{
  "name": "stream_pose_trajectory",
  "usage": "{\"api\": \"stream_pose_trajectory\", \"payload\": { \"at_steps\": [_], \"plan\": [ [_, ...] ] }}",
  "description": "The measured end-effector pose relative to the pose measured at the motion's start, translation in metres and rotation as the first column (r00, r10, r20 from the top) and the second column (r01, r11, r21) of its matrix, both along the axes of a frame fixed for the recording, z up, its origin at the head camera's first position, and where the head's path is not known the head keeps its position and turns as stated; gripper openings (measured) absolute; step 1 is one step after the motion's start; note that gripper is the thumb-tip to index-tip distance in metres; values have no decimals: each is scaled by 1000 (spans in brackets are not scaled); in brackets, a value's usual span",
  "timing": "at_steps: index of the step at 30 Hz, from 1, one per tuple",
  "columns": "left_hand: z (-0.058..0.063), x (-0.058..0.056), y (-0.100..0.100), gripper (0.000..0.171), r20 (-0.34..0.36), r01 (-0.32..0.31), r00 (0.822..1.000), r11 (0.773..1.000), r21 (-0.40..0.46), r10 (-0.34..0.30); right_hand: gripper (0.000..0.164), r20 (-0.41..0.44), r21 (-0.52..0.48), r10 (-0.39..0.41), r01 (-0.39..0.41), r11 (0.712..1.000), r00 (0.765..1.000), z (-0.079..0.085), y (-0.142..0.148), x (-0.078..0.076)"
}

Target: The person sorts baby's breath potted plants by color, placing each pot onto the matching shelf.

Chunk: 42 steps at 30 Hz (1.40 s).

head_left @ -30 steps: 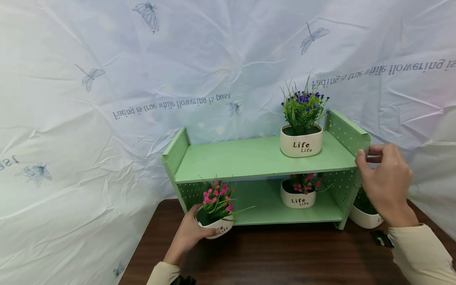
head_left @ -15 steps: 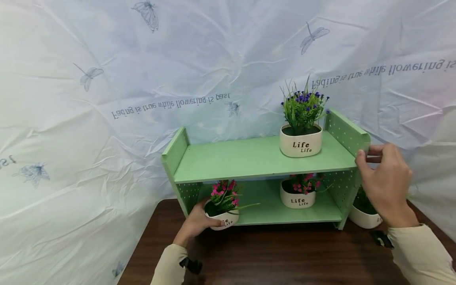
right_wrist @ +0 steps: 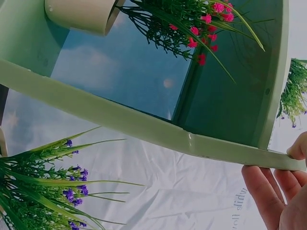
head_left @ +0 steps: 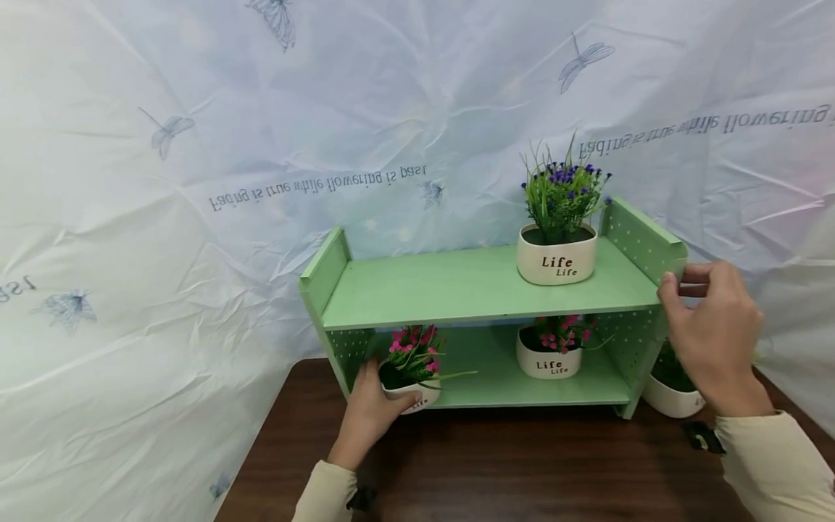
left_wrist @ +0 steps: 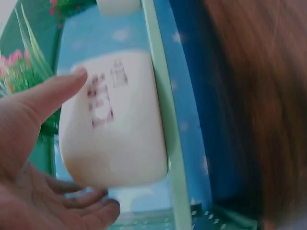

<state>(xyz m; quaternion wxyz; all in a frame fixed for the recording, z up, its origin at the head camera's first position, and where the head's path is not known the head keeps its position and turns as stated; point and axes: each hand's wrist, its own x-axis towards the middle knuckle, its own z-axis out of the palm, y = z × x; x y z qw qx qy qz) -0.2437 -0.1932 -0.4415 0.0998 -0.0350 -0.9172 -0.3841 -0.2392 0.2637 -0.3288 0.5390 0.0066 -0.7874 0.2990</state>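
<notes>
My left hand is at the left end of the lower shelf, its thumb across the front of a white flowerpot with pink flowers. The other fingers are at the pot's left end, several fingertips visible below it in the left wrist view. The pot's base is right at the shelf's front edge. My right hand pinches the front upper corner of the green two-tier shelf's right side panel. In the right wrist view, thumb and fingers lie on opposite sides of that panel's edge.
A white pot with purple flowers stands on the top shelf at right. Below it, another pot with pink flowers stands on the lower shelf. A further pot stands right of the shelf on the brown table. A printed cloth hangs behind.
My left hand has carried the pink-flowered pot right and inward, from in front of the shelf to the lower board's left end. My right hand keeps its grip; the view shifts slightly.
</notes>
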Motion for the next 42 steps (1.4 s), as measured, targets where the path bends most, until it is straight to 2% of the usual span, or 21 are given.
{"api": "stream_pose_trajectory", "payload": {
  "at_steps": [4,8,11,13,17,21,24,27,33,35,38,42],
  "plan": [
    [-7,6,14,119,-40,-111,993,993,49,113,28,-9,-9,11,-11,1000,1000,-1,1,1],
    [-20,12,32,126,-113,-211,970,976,60,216,28,-10,-5,8,-8,1000,1000,-2,2,2],
    [-24,15,50,127,-131,-261,954,963,70,268,29,-16,-4,-1,1,1000,1000,-1,4,3],
    [-25,16,61,126,-131,-294,943,949,111,307,30,-21,-7,-5,4,1000,1000,0,6,3],
    [-30,17,84,131,-85,-377,909,892,248,407,29,-23,-19,1,-2,1000,1000,-1,7,4],
    [-42,16,103,139,-59,-428,872,815,390,486,28,-26,-28,1,-1,1000,1000,-6,5,5],
    [-50,11,112,141,-95,-442,836,766,466,541,27,-33,-28,-7,6,1000,999,-9,4,5],
    [-54,4,120,142,-142,-461,795,739,491,590,27,-42,-17,-12,11,1000,999,-8,2,3],
    [-56,-8,126,143,-236,-506,727,735,452,645,28,-39,-12,-24,24,1000,999,-3,-2,0],
    [-56,-11,124,142,-261,-512,714,739,439,650,28,-38,-16,-23,22,1000,999,-2,-3,-1],
    [-55,-12,118,140,-279,-510,716,752,417,640,28,-36,-27,-15,14,1000,999,-2,-4,-2],
    [-51,-12,109,138,-264,-488,748,775,402,609,28,-36,-25,-16,15,1000,999,-1,-3,-2]
  ]
}}
